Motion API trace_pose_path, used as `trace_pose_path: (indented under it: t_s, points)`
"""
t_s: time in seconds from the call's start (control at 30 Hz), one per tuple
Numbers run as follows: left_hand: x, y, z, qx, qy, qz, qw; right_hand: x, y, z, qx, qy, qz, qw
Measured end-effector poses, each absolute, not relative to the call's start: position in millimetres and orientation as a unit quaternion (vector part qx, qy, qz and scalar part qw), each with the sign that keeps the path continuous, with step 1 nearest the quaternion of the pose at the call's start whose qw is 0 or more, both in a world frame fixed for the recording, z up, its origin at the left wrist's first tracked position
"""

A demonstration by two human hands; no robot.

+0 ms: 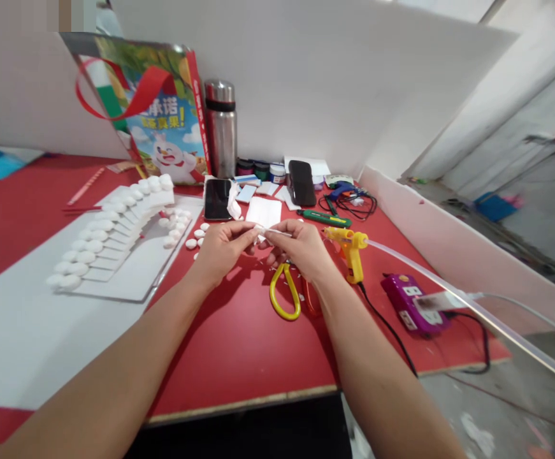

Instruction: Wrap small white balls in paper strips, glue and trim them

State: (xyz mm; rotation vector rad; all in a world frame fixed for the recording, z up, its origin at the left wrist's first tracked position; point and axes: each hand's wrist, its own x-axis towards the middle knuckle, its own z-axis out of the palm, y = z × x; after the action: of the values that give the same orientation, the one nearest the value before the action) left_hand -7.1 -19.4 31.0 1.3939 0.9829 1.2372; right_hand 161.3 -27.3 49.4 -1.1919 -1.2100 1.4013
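Observation:
My left hand (224, 250) and my right hand (303, 247) meet over the red table, with thumbs and fingertips pinched together. Between them they hold a small thin white piece (276, 231); the fingers cover much of it, and I cannot tell its exact kind. Just below my right hand lie yellow-handled scissors or pliers (285, 294), their working end partly hidden. A red handle (309, 298) shows beside my right wrist. Close to my left hand several white rounded pieces (191, 243) are scattered. A yellow glue gun (352, 248) with a long clear glue stick rests right of my right hand.
On the left, rows of white rounded pieces on thin sticks (94, 247) lie on a white board. A black phone (218, 199), a steel flask (221, 131) and a printed bag (162, 127) stand behind. A purple power socket (408, 306) and cables occupy the right edge.

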Motion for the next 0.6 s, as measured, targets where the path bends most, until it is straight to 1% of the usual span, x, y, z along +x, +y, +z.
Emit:
trace_pose_path:
  t_s: [0.2,0.3,0.47,0.6]
  points:
    - [-5.9,-17.2,26.3,0.512,0.39,0.516,0.565,160.1,-29.4,48.2,-0.455,-0.488,0.555,0.497]
    - [-5.9,-16.7,26.0,0.485,0.385,0.516,0.591,160.5,-29.2,48.1,-0.438,-0.5,0.551,0.505]
    - [-6.8,-16.4,27.7,0.463,0.372,0.526,0.608,159.6,-27.4,46.5,-0.408,-0.536,0.531,0.514]
    - [-7.7,-15.7,26.2,0.469,0.379,0.528,0.598,160.1,-27.7,45.1,-0.4,-0.523,0.551,0.512]
